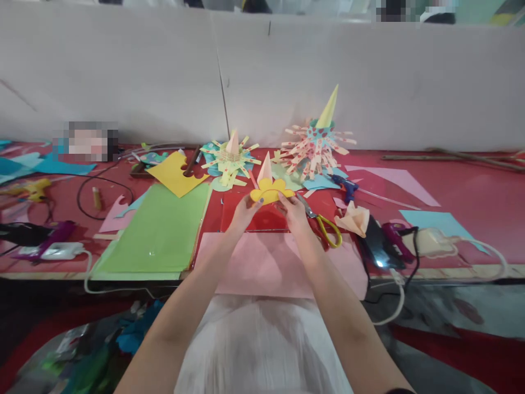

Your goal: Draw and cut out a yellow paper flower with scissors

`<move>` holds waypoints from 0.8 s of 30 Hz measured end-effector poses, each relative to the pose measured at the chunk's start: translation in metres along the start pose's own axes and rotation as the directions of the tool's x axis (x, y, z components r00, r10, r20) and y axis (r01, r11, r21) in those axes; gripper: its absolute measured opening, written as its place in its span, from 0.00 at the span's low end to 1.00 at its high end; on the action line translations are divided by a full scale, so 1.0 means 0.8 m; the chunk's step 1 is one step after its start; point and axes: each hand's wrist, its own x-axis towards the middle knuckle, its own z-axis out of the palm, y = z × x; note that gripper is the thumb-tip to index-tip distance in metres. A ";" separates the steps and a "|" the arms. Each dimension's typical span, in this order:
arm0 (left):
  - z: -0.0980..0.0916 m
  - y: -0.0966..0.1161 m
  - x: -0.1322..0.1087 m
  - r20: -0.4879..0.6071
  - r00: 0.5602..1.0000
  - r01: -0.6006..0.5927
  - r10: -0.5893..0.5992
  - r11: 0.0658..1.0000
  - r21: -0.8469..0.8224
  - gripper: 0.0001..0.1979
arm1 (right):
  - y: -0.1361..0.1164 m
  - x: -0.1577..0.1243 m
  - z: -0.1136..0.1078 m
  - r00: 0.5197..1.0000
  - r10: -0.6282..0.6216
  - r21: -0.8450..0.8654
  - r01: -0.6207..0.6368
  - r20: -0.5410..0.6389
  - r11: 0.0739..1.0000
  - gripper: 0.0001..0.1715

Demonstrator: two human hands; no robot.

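A yellow paper cutout [271, 191] with a scalloped, petal-like edge is held up between my two hands. My left hand [246, 210] pinches its left end. At the right end, my right hand [292, 208] grips it with thumb and fingers. Just behind the cutout rises a pale pink paper cone [266, 168]; its base is hidden. Scissors with yellow handles [328, 227] lie beside my right hand. Beneath my forearms a pink paper sheet [262, 273] covers the table's front edge.
Two paper cone pieces with spread strips, one smaller [232, 156] and one taller [320, 139], stand at the back. Green sheets [159, 235] and yellow paper [176, 172] lie left. A blue glue gun [346, 186], a phone [381, 243] and a white charger [429, 242] sit right.
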 end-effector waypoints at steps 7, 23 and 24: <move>0.006 -0.021 -0.018 0.051 0.999 0.010 -0.005 0.995 -0.100 0.12 | 0.026 -0.013 -0.006 1.000 0.000 -0.001 0.000 0.008 1.000 0.17; 0.000 -0.028 -0.020 -0.003 0.993 -0.116 0.116 0.993 -0.005 0.12 | 0.041 -0.023 -0.011 0.971 -0.228 -0.127 0.235 0.065 0.964 0.19; 0.000 -0.028 -0.020 -0.005 0.994 -0.111 0.111 0.994 0.000 0.11 | 0.039 -0.026 -0.011 0.966 -0.248 -0.204 0.258 0.074 0.944 0.18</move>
